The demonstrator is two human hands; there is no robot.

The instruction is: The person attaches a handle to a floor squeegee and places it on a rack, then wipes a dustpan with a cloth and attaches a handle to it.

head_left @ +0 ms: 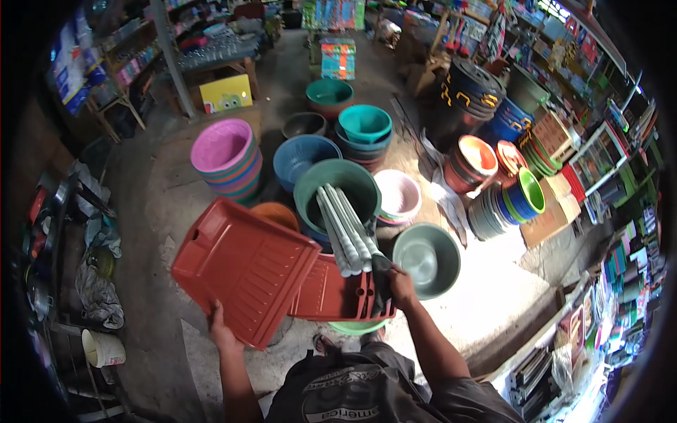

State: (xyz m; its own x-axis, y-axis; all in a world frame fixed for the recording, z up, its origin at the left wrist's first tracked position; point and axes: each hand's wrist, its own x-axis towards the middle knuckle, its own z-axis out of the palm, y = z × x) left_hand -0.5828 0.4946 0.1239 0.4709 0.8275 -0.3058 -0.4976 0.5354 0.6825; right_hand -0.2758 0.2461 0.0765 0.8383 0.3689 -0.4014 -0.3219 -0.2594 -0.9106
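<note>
My left hand (224, 330) grips the lower edge of a red plastic tray (243, 271), which is tilted up at the left and has raised ribs across it. A second red tray (328, 292) lies partly behind it, with slots near its right end. My right hand (403, 285) is closed at that end, around a black plastic piece (381, 282); its fingers are partly hidden. Beside the black piece, a bundle of grey-white tubes (345, 229) slants up across a dark green basin (307, 187).
Stacked basins stand around the trays: pink ones (224, 144) at left, a blue one (307, 156) and a teal one (364, 121) behind, a grey one (427, 261) at right. Crowded shelves line both sides. A light green basin (358, 328) sits near my feet.
</note>
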